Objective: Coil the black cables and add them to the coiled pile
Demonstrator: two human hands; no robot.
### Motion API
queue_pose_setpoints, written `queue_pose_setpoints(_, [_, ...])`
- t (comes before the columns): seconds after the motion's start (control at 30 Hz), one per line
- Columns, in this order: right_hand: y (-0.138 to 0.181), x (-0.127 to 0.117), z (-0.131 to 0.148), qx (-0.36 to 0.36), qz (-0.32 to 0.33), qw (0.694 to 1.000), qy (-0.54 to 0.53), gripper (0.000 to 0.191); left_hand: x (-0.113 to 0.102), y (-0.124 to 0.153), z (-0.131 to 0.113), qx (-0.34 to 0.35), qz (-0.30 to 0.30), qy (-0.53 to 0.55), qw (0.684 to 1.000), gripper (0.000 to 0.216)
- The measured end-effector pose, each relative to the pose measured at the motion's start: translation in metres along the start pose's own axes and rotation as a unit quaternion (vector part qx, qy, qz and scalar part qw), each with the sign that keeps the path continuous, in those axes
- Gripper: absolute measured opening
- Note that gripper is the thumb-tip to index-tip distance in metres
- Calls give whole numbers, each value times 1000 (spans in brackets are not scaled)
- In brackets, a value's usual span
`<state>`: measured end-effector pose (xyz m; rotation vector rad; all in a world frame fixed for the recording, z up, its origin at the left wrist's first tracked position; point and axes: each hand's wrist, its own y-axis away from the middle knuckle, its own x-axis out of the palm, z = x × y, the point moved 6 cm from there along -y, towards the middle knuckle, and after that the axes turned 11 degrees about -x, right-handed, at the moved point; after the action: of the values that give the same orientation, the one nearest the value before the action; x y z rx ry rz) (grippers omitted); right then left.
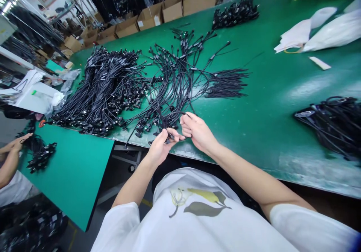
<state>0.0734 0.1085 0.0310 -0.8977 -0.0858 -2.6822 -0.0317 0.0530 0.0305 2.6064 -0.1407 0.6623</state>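
Note:
Both of my hands meet over the front edge of the green table. Closed fingers of my left hand (162, 146) grip a black cable (170, 134), its end partly hidden by the fingers. Pinched in my right hand (199, 131) is a looped part of a black cable, just right of the left hand. Beyond them lies a loose spread of black cables (177, 73) with small connectors at their ends. To its right is a bunch of thin black ties (227, 83).
A thick pile of black cables (104, 82) covers the table's left part. Bagged cables (332, 124) lie at right, a cable bundle (236, 12) at the back. White paper (303, 34) sits far right. Cardboard boxes (172, 8) line the far edge. A co-worker's hands (17, 144) are at left.

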Motion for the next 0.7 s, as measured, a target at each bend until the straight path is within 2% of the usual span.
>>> queue_pose_setpoints(0.13, [4, 9, 6, 53, 36, 997, -50, 43, 0, 4, 11, 25, -11, 24, 999, 40])
queue_pose_setpoints(0.27, [9, 11, 14, -31, 1, 1000, -2, 38, 2, 5, 18, 46, -6, -108, 993, 39])
queue_pose_setpoints(0.33, [14, 18, 12, -44, 27, 998, 27, 39, 1, 5, 22, 42, 6, -172, 984, 37])
queue_pose_setpoints(0.43, [23, 29, 0, 16, 82, 995, 57, 40, 0, 7, 25, 21, 22, -260, 965, 29])
queue_pose_setpoints(0.5, [24, 30, -4, 42, 70, 995, 49, 40, 0, 8, 30, -7, 35, -291, 956, 25])
queue_pose_setpoints(0.57, [22, 30, -2, 35, 39, 998, 17, 40, 0, 8, 33, -22, 31, -281, 959, 26])
queue_pose_setpoints(0.63, [17, 29, 3, 6, 14, 1000, -9, 37, 0, 7, 33, -14, 13, -250, 968, 33])
queue_pose_setpoints(0.7, [13, 27, 8, -23, 8, 1000, -9, 33, 4, 7, 36, -21, 23, -209, 977, 43])
